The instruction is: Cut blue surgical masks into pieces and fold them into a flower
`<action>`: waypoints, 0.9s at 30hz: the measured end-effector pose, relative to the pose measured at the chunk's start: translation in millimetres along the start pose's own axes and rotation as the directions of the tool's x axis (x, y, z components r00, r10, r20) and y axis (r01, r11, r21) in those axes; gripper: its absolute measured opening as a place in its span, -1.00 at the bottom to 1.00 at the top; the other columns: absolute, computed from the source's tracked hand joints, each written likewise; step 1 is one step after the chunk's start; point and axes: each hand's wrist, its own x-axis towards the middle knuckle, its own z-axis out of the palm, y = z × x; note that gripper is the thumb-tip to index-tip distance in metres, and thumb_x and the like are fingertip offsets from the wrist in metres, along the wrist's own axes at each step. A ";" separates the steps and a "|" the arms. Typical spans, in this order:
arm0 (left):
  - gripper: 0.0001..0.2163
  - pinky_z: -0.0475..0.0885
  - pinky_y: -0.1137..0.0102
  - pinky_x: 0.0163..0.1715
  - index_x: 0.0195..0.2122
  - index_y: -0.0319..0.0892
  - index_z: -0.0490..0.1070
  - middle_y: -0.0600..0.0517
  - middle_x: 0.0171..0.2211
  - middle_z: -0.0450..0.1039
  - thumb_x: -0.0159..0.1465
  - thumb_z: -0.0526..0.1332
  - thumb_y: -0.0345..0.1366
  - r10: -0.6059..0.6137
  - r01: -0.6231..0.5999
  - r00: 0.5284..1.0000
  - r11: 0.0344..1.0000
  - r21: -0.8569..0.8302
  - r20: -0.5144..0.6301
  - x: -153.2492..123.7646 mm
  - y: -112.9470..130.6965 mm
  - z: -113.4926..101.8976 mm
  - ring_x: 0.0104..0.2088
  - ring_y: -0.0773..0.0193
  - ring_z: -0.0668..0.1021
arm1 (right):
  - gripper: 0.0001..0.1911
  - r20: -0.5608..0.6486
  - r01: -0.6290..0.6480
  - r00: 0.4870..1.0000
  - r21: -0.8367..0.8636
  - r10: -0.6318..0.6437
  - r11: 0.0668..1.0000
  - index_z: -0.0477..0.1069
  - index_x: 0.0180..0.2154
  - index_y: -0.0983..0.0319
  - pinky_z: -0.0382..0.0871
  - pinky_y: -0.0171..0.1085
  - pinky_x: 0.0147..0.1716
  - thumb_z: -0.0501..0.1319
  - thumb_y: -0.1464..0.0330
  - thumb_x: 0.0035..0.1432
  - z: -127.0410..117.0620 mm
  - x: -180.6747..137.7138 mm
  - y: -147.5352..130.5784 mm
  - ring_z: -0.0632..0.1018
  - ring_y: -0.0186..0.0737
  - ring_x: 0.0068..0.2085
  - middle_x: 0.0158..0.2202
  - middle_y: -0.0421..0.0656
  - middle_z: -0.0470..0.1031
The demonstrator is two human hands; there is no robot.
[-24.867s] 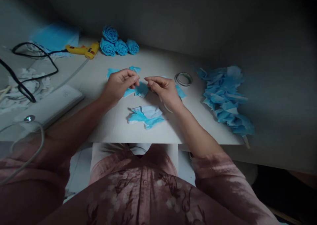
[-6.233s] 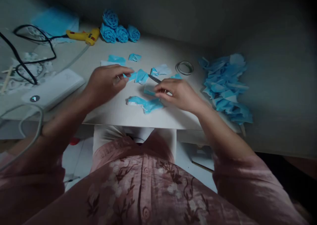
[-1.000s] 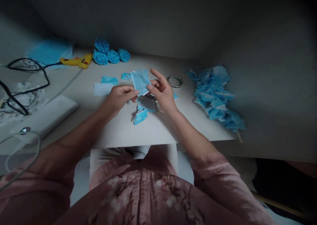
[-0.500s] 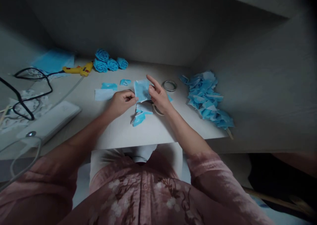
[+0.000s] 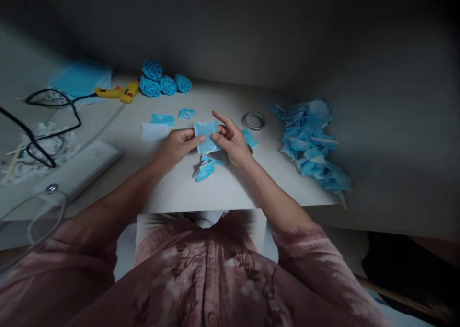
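Head view. A pale, matt desk top (image 5: 230, 192) sits in a dim grey alcove, with plain walls behind and to the right. Along the back edge lie four rolled blue rosettes (image 5: 161, 80), a yellow glue gun (image 5: 117, 92) and a flat blue sheet stack (image 5: 81, 77). A black cable (image 5: 46, 121) loops at far left beside a white slab-shaped device (image 5: 79, 166).

The blue square piece (image 5: 206, 136) is held just above the middle of the desk, between the two hands. It is thin and soft-looking, roughly four-sided with slightly uneven edges, and lighter in tone than the rosettes; whether it is paper or fabric cannot be told. The left hand (image 5: 178, 145) pinches its left edge between thumb and forefinger, the other fingers curled under. The right hand (image 5: 232, 142) pinches its right edge, with the forefinger stretched out straight past the upper corner.

Crumpled blue offcuts (image 5: 205, 169) lie directly below the hands. A pale rectangle (image 5: 154, 131) and two small blue scraps (image 5: 162, 119) lie to the left of them, and a thin ring of tape (image 5: 253, 121) just beyond the right hand. A loose heap of angular blue cuttings (image 5: 312, 140) lies well apart on the right
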 end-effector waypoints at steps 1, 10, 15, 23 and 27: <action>-0.66 0.40 0.37 -0.38 -0.50 -0.20 0.50 0.06 -0.53 0.49 0.05 0.48 -0.01 -0.010 0.010 1.000 1.000 0.004 -0.011 0.4 -2.1 -0.1 -0.44 0.27 0.51 | -0.21 -0.004 -0.002 1.000 -0.010 0.002 1.000 0.42 0.24 0.01 0.38 -0.31 -0.35 0.51 0.01 -0.01 -0.1 -0.3 -0.3 0.42 -0.32 -0.41 -0.38 -0.31 0.48; -0.71 0.36 0.45 -0.56 -0.52 -0.19 0.44 0.07 -0.58 0.42 0.06 0.45 -0.10 -0.067 0.050 0.990 0.990 -0.131 -0.123 7.2 0.3 -7.8 -0.56 0.38 0.43 | -0.52 0.018 0.286 0.951 -0.428 -0.309 0.857 0.47 0.16 0.06 0.47 -0.05 0.12 0.25 0.00 0.32 -10.8 -5.1 -13.3 0.58 -0.07 0.05 0.02 -0.07 0.63; -0.70 0.36 0.47 -0.61 -0.52 -0.20 0.43 0.07 -0.60 0.43 0.08 0.46 -0.11 -0.087 0.069 0.988 0.988 -0.142 -0.125 5.8 2.1 -7.4 -0.60 0.40 0.43 | -0.75 0.297 0.541 0.818 -0.688 -0.493 0.483 0.58 -0.05 0.06 0.31 0.16 0.29 0.18 0.17 0.38 -12.9 -3.4 -10.3 0.49 0.05 0.20 0.11 -0.04 0.60; -0.75 0.34 0.47 -0.65 -0.45 -0.25 0.51 0.04 -0.57 0.47 0.04 0.49 -0.20 -0.164 0.161 0.986 0.937 -0.311 0.016 1.5 4.8 -2.3 -0.61 0.36 0.48 | -0.81 0.427 0.650 0.692 -0.720 -0.583 0.244 0.58 -0.13 0.06 0.41 0.11 0.17 0.17 0.32 0.42 -16.5 1.4 -1.8 0.48 0.02 0.20 0.16 -0.09 0.57; -0.72 0.35 0.46 -0.64 -0.50 -0.24 0.47 0.01 -0.59 0.47 0.12 0.46 -0.14 -0.177 0.187 0.982 0.914 -0.359 0.059 3.5 3.9 -2.5 -0.60 0.33 0.49 | -0.83 0.438 0.647 0.699 -0.724 -0.566 0.238 0.56 -0.19 0.07 0.42 0.10 0.16 0.19 0.31 0.43 -15.8 0.9 -2.9 0.49 0.02 0.20 0.13 -0.09 0.58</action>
